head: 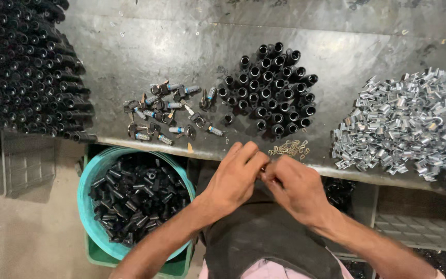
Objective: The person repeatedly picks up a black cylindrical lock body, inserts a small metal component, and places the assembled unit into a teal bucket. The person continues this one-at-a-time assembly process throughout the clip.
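At the far left a deep stack of black tubes [24, 67] lies on the grey bench [145, 46], open ends facing out. Below the bench edge a teal basin [86, 178] is filled with loose black cylinders [135, 199]. Further along, a scatter of small lock cores with keys [169, 111] lies flat on the bench, and beside it a cluster of upright black sleeves [272, 90] stands packed together.

Just in front of the bench edge the left hand [233, 178] and the right hand [295, 188] meet, fingertips pinched together around a small part [265, 173] that is mostly hidden between them; both hands are closed on it, but I cannot tell what it is. Just beyond the fingers sits a little heap of brass clips [289, 149], and to the right a big pile of bright metal pieces [409, 124].

It looks like fine fitting work, so my judgement is that steady fingertips, held close over the lap, and a square alignment matter most.
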